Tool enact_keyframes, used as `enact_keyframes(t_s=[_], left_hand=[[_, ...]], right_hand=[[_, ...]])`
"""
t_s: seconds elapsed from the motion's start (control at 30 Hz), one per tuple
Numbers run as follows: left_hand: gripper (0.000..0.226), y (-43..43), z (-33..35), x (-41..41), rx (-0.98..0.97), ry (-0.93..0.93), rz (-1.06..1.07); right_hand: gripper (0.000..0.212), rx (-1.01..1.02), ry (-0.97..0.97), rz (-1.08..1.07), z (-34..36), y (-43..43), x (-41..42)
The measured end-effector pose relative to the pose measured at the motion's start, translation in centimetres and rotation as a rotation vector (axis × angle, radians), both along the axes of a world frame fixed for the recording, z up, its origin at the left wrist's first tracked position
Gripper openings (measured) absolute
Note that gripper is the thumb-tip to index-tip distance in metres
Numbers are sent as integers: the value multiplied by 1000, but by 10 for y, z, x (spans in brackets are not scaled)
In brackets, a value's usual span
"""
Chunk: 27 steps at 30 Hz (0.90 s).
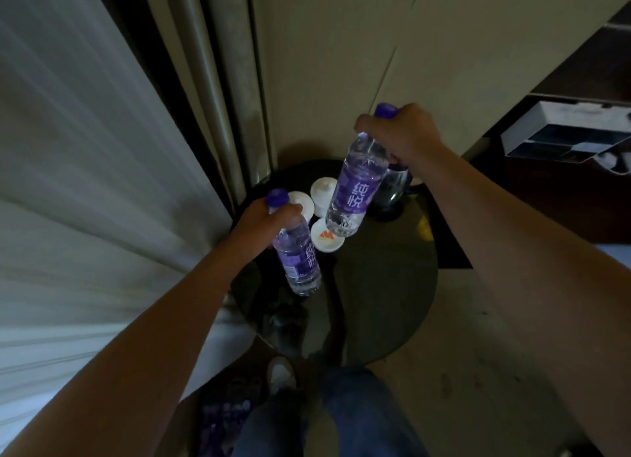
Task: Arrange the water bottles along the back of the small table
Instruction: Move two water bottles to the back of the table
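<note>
Two bare forearms reach down from the camera toward a small round table [386, 286] with a dark glossy top, the person's jeans-clad legs [341, 419] showing just under its near edge. Each of the two hands is wrapped around the neck of one clear water bottle with a purple cap and purple label, two bottles in all. The left hand [263, 221] grips the left bottle [300, 262] just below its cap, holding it over the near-left part of the table, tilted with its base swung toward the table's middle; whether the base touches the top cannot be told. The right hand [403, 132] is clenched on the right bottle [355, 187], raised clear above the back of the table and leaning, its base hanging over the white crockery. That crockery counts three pieces, clustered left of centre on the table: a lidded cup [321, 190] with a knob toward the back, a second white piece [302, 202] partly hidden behind the left hand, and a small white dish [327, 240] holding something orange and white nearest the table's middle. One dark kettle-like vessel [392, 190] stands at the back right of the table, behind the right bottle. Pale curtains [102, 183] hang to the left of the table and a plain wall [341, 81] rises behind it
</note>
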<state>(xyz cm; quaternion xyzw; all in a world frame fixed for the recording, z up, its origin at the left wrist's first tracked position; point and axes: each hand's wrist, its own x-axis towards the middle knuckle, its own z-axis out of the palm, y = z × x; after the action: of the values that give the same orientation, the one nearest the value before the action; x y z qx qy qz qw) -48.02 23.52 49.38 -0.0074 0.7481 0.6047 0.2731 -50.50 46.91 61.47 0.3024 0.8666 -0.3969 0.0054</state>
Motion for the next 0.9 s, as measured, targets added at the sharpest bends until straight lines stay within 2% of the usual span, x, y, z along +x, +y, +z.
enact_keyframes(t_s=[0.2,0.4,0.5,0.63,0.77,0.9], left_hand=[[24,11,40,-47,32,66,141],[25,53,72,-98,76,168,234],[23,74,81,-116,50,224,235],[15,95,81,-136,1,357,154],[22,110,69,-154,77,326,200],[24,126,47,-169,99,308,204]], right_hand=[[32,31,102,32,12,7,-51],[43,6,166,43,0,32,-86],[38,9,181,78,-6,45,-99],[39,16,151,147,-19,64,-117],[49,72,131,210,-48,78,-135],[48,96,71,274,-84,84,-145]])
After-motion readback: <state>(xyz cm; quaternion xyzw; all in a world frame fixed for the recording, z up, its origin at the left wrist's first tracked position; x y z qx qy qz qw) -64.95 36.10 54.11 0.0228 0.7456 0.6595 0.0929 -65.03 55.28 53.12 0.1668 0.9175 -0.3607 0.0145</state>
